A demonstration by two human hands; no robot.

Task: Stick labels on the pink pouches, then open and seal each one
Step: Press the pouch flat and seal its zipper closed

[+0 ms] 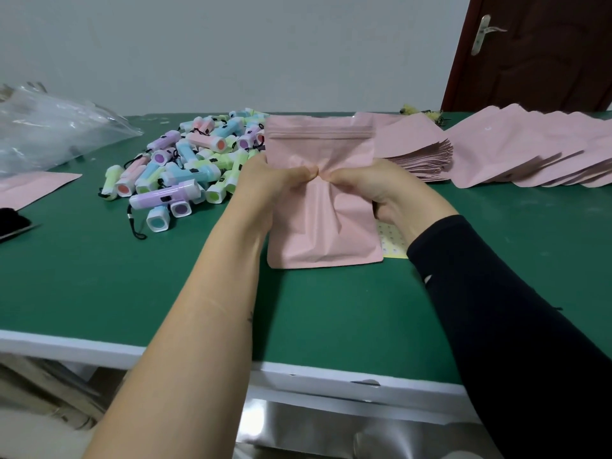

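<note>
A pink zip pouch stands upright over the green table, its zip strip at the top. My left hand grips its left side, thumb pinching the front near the middle. My right hand grips the right side, its thumb pinching the same crease, so both thumbs meet and the front puckers. A yellowish label sheet lies flat behind the pouch's lower right corner, partly hidden.
A heap of small pastel flashlights lies at the left back. Stacks of pink pouches fan out at the right back. One flat pink pouch and a clear plastic bag sit far left. A brown door stands at the right.
</note>
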